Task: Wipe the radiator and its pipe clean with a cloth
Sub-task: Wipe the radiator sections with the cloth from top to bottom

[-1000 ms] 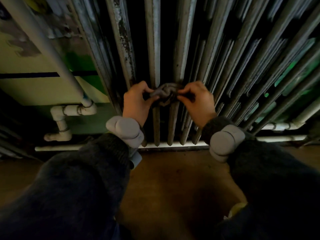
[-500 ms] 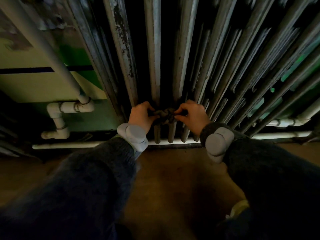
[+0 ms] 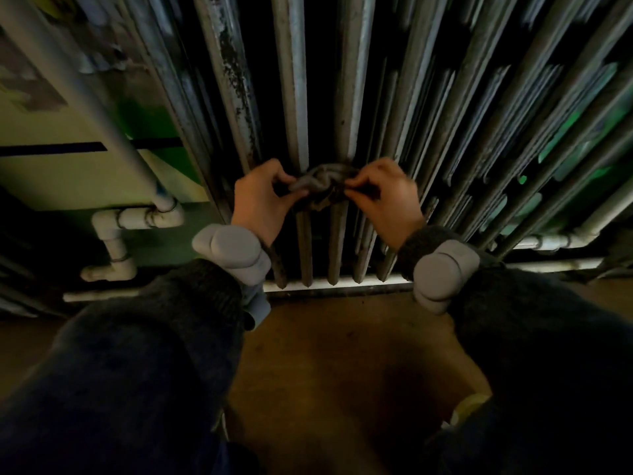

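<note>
- My left hand [image 3: 260, 204] and right hand [image 3: 383, 200] each pinch 1 end of the bunched cloth [image 3: 323, 186]; both are equally near it.
- The cloth's long axis runs 9 to 3 o'clock, against the radiator [image 3: 291, 97] fins, which run 12 to 6.
- The pipe [image 3: 68, 73] lies toward 10 o'clock, untouched.
- I judge the next stroke follows the fins.

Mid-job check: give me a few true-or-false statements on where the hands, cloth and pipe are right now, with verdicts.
1. The left hand and right hand both grip the cloth. True.
2. The cloth lies on the floor. False: it is held bunched against the radiator columns.
3. The elbows of the white pipe sit left of both hands. True.
4. The left hand is wiping the pipe. False: it holds the cloth at the radiator, apart from the pipe.
</note>
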